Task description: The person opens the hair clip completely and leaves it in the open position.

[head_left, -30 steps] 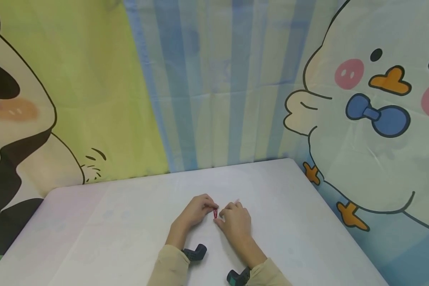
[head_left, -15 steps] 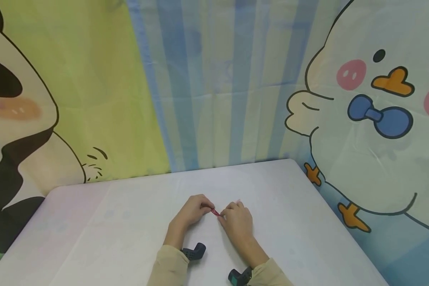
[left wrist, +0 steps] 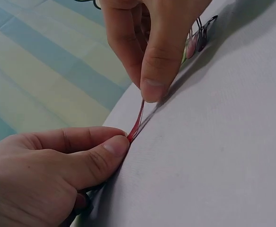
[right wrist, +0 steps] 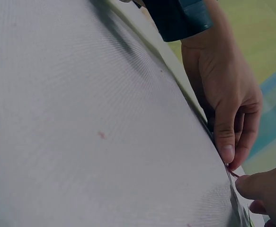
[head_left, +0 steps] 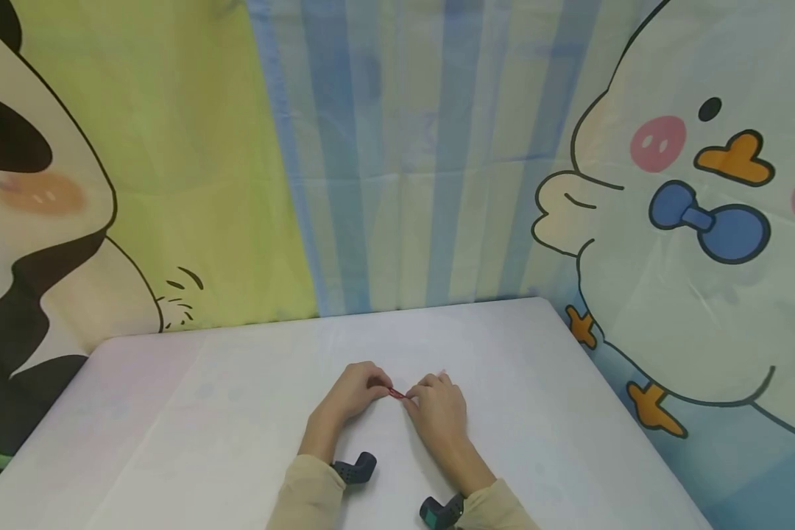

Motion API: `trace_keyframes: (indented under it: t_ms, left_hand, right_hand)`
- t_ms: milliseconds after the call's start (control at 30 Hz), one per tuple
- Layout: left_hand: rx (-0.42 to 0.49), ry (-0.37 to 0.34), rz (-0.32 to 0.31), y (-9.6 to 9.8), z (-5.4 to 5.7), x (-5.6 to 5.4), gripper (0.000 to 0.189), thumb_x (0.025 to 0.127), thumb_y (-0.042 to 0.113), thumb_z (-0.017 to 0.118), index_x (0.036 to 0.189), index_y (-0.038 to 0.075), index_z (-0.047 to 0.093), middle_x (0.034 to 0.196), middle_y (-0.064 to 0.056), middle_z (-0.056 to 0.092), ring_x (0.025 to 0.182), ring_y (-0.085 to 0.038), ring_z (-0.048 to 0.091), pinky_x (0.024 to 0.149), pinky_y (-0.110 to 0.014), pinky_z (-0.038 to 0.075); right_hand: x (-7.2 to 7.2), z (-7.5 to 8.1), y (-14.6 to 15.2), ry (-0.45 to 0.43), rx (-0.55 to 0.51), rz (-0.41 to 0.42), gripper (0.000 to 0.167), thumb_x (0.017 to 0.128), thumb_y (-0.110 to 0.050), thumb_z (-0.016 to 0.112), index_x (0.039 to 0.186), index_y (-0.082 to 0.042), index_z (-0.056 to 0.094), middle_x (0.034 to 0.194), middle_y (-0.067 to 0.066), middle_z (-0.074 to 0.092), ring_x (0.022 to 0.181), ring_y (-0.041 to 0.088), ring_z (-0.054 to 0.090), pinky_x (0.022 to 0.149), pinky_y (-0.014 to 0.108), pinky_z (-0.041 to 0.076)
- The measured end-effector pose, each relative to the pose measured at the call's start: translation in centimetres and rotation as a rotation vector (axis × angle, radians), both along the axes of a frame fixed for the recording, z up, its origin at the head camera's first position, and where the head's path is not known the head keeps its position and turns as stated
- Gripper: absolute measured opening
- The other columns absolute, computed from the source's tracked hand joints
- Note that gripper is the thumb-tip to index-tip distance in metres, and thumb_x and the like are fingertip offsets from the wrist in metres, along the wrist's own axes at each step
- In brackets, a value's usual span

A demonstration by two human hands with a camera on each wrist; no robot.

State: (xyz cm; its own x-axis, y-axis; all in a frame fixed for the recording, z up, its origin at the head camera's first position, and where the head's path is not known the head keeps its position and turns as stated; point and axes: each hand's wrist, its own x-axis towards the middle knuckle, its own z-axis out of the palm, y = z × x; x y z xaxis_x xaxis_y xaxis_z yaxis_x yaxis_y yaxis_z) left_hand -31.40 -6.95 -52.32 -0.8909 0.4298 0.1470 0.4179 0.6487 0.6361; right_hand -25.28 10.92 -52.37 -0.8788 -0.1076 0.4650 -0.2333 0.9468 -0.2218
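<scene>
A slim red snap hair clip (head_left: 396,393) is held between both hands just above the white tabletop. In the left wrist view the clip (left wrist: 137,124) shows a narrow gap between its thin strips. My left hand (head_left: 356,391) pinches one end between thumb and index finger. The other end is pinched by my right hand (head_left: 440,412), whose thumb (left wrist: 154,80) points down along it in the left wrist view. Beside the right hand are several small looped pieces (left wrist: 199,40) in green, pink and black; whether that hand holds them I cannot tell.
The white table (head_left: 238,427) has rounded far corners and ends at a striped curtain (head_left: 404,162). Dark wrist cameras sit at the left wrist (head_left: 356,468) and the right wrist (head_left: 441,513). Printed cartoon animals cover the side cloths.
The clip has turned from upright to lying slantwise between the hands. My right fingers have come to its other end, and the left hand has shifted slightly left. The head view has moved a little.
</scene>
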Motion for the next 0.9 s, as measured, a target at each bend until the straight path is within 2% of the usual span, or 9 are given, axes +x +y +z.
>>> trace_keyframes:
  t_ms: [233,467,767,900]
  left_hand:
    - [0.027,0.010,0.038,-0.4,-0.2,0.5,0.007,0.081,0.012,0.073,0.083,0.019,0.071,0.081,0.008,0.062,0.076,-0.006,0.054,0.072,-0.026,0.046]
    - [0.042,0.010,0.056,-0.5,-0.9,0.8,0.009,0.081,0.015,0.074,0.082,0.022,0.069,0.079,0.011,0.061,0.073,-0.005,0.053,0.069,-0.023,0.044]
    - [0.111,-0.011,0.076,-0.1,-1.5,0.9,0.006,0.085,0.028,0.071,0.082,0.023,0.070,0.077,0.014,0.065,0.071,-0.004,0.056,0.068,-0.024,0.046]
    - [0.185,-0.036,0.083,0.3,-1.3,0.9,0.007,0.086,0.030,0.069,0.085,0.023,0.070,0.081,0.014,0.067,0.075,-0.003,0.059,0.072,-0.025,0.047]
  right_hand:
    - [-0.2,0.4,0.0,-0.016,-0.042,0.009,0.010,0.077,-0.036,0.076,0.079,-0.026,0.076,0.084,-0.008,0.067,0.085,0.017,0.058,0.069,0.033,0.044]
    - [-0.3,0.6,-0.1,-0.046,-0.103,0.001,0.010,0.077,-0.036,0.075,0.079,-0.026,0.077,0.087,-0.006,0.069,0.094,0.022,0.062,0.073,0.038,0.047]
    - [-0.5,0.5,0.3,-0.066,-0.348,-0.003,0.008,0.079,-0.030,0.073,0.078,-0.023,0.076,0.082,-0.006,0.070,0.085,0.019,0.062,0.083,0.039,0.048]
    - [-0.3,1.2,0.7,-0.113,-0.464,-0.019,0.007,0.080,-0.029,0.072,0.078,-0.024,0.075,0.079,-0.008,0.068,0.074,0.012,0.056,0.067,0.031,0.046]
